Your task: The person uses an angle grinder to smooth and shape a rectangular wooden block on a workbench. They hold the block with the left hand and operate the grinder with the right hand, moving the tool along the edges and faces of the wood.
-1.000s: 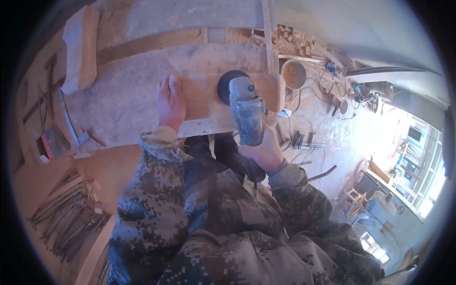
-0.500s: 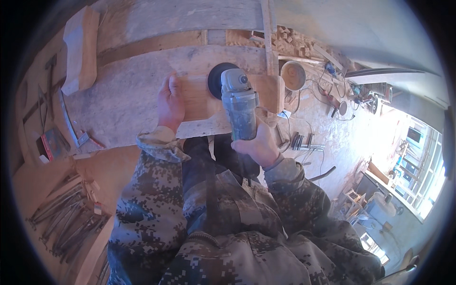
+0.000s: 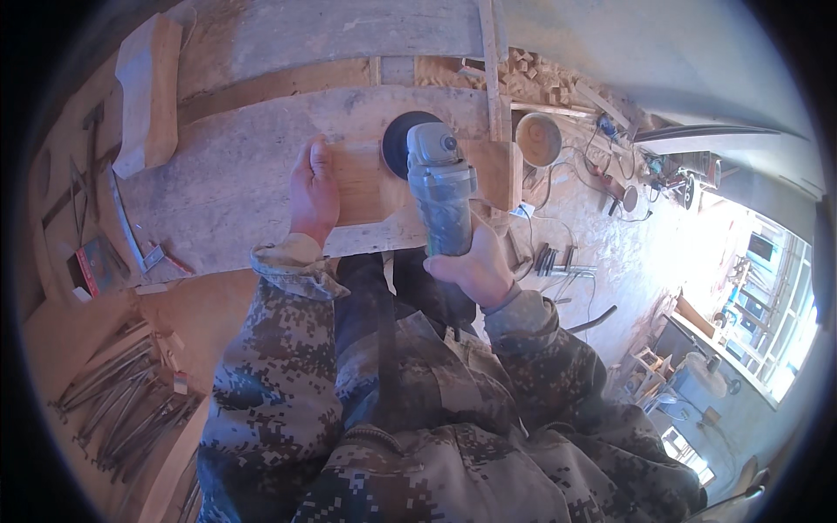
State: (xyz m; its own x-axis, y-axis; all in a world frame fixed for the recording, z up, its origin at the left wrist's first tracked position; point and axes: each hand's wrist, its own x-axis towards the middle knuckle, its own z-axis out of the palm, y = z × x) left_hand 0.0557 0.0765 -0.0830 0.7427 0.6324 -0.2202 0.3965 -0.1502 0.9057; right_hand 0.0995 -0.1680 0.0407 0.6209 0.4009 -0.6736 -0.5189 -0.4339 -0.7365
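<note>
A block of pale wood (image 3: 362,193) lies across the workbench (image 3: 227,209) in front of me. My left hand (image 3: 315,187) grips its left end, thumb on top and the other fingers hidden behind it. In my right hand (image 3: 478,266) is a grey angle grinder (image 3: 443,187), held by its body with fingers wrapped round it. Its round black disc (image 3: 403,144) rests on or just over the wood near the far edge; I cannot tell whether it touches.
Another shaped wooden piece (image 3: 148,96) lies at the bench's far left, near a hammer (image 3: 93,131) and a try square (image 3: 157,256). To the right are a round bowl (image 3: 539,139), cables and chisels (image 3: 555,261). Metal clamps or rods (image 3: 126,410) fill the lower left.
The grinder's head and disc have shifted very slightly up and to the right over the wood. My left hand and the block look unchanged.
</note>
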